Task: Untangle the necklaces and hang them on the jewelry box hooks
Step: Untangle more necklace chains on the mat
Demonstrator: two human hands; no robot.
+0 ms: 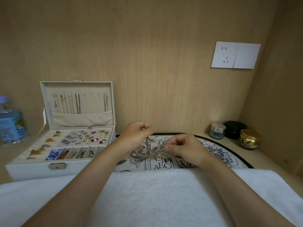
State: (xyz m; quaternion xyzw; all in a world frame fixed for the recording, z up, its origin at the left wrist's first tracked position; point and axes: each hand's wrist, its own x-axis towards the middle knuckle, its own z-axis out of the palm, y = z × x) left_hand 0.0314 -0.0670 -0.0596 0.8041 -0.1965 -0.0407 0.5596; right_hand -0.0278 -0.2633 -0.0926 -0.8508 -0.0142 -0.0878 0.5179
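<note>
Left hand (137,131): fingers curled, pinching the top of the necklaces (150,150), a tangle hanging down onto the floral mat (218,153)
Right hand (182,147): just beside, fingertips pinching a thin strand of it
Box (32,167): open at left, 5 chains (77,104) on lid hooks (91,94)
Towel (147,194): in front
3 jars (232,129): at right

We found a domestic dressing nook: a wood-panelled alcove (147,63) with a wall socket (235,55) far right, cosmetic jars (233,129) at right, and an open jewelry box (29,171) of trinkets (82,138) at left.
</note>
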